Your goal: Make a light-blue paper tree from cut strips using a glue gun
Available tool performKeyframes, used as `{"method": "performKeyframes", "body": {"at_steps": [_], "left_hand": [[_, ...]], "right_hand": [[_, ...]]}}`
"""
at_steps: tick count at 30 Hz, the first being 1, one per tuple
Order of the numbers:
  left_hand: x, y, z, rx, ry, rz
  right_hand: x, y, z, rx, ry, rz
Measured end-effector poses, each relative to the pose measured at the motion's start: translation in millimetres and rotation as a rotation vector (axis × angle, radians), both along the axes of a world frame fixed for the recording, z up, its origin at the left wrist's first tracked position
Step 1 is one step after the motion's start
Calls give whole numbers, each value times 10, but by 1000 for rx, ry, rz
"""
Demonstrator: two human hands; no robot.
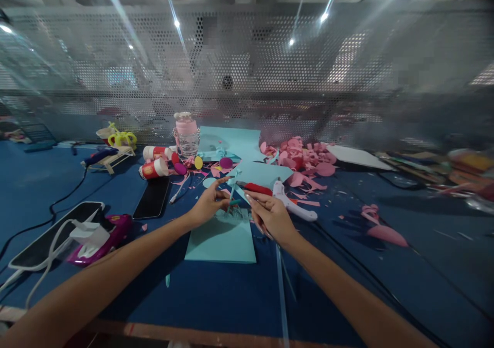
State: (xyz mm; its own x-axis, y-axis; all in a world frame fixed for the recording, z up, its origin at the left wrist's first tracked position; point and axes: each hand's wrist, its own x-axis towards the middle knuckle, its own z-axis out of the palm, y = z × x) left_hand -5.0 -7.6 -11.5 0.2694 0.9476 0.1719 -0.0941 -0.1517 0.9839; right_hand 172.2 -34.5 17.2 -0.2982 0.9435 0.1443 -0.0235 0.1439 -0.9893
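My left hand (210, 204) pinches a thin light-blue paper strip (233, 186) above a light-blue paper sheet (222, 241) on the blue table. My right hand (272, 215) grips red-handled scissors (257, 188), whose blades point left toward the strip. A long blue paper strip (281, 286) hangs down from near my right hand toward the table's front edge. Fine cut fringe shows between the two hands.
A white glue gun (295, 204) lies right of my right hand. Pink paper scraps (304, 162), more blue sheets (231, 142), a pink-lidded jar (186, 132), glue tubes (154, 168), a phone (152, 197) and a charger (88, 232) lie around. A perforated metal screen (247, 70) stands behind.
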Motion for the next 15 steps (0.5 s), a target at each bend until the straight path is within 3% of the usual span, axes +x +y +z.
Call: {"method": "performKeyframes", "body": {"at_steps": [15], "left_hand": [[9,-77,97,58,122,27]], "right_hand": [[-10,-71,63,5,-72,28]]}}
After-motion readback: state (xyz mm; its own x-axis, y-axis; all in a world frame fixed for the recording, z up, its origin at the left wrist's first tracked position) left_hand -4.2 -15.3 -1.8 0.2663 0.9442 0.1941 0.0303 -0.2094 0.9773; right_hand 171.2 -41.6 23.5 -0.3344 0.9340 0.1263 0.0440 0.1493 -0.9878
